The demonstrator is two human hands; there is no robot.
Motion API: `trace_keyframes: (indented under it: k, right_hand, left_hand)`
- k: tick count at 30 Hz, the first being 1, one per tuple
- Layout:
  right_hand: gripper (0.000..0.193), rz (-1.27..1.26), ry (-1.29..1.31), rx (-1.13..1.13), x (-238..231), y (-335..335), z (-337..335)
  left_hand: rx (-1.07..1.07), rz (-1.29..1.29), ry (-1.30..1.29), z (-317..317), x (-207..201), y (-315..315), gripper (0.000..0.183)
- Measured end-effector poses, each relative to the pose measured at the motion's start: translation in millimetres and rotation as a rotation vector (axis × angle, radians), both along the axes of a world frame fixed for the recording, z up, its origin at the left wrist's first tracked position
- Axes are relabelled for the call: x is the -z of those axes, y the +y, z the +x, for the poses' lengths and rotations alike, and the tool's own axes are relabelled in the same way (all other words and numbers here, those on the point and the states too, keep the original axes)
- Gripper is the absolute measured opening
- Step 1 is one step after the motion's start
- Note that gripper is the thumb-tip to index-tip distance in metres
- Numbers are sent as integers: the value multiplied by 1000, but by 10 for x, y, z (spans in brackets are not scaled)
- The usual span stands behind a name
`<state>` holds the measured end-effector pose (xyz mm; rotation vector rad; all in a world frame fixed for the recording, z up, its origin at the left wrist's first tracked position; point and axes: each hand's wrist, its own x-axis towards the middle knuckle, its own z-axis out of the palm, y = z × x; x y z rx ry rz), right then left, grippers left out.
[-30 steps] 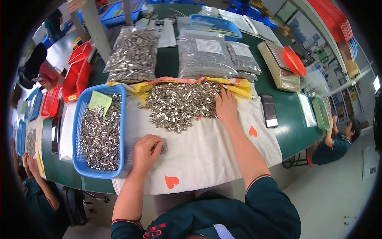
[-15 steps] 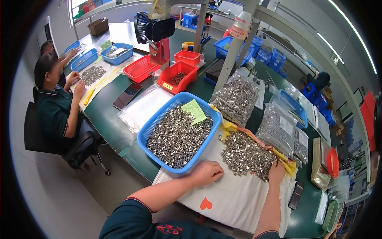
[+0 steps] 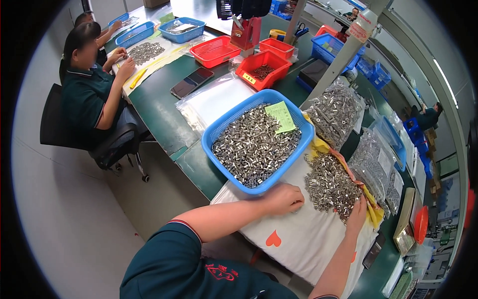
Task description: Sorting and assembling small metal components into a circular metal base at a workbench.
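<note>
A heap of small shiny metal sleeves [image 3: 331, 184] lies on the white cloth [image 3: 294, 239] in front of me. My right hand [image 3: 356, 217] touches the heap's right edge, its fingers stretched along the pieces and partly hidden. To the left of the heap, my left hand [image 3: 285, 199] rests on the cloth with its fingers curled together. What it holds, if anything, is hidden; a small greyish bit shows beneath the fingertips. Just beyond that hand stands a blue plastic basket [image 3: 209, 144] full of similar metal pieces, with a green paper slip [image 3: 281, 117] on top.
Bags of metal parts [image 3: 334, 112] line the cloth's far right side, behind a rolled yellow cloth edge [image 3: 376, 212]. Past the basket are a red bin [image 3: 264, 70], a phone [image 3: 192, 82] and clear plastic bags [image 3: 214, 99]. A seated co-worker [image 3: 92, 94] handles parts at the left.
The view has turned, so the scene sits farther right and the table's left side shows more. Both hands stay at nearly the same places by the heap.
</note>
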<state>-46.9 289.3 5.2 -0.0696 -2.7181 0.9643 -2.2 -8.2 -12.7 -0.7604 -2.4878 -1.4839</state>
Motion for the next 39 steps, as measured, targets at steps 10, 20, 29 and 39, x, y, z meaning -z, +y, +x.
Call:
trace_keyframes:
  k: [10, 20, 29, 39]
  right_hand:
    - [48, 140, 34, 194, 404, 49, 342]
    - [46, 23, 136, 99, 279, -585, 74]
    - [38, 341, 294, -300, -99, -1124, 5]
    - [15, 305, 340, -478, 45, -1232, -89]
  left_hand:
    - [-34, 2, 51, 101, 16, 4, 7]
    - [-40, 23, -43, 22, -20, -39, 8]
    - [13, -30, -46, -25, -94, 32, 7]
    - [2, -32, -92, 28, -163, 42, 6]
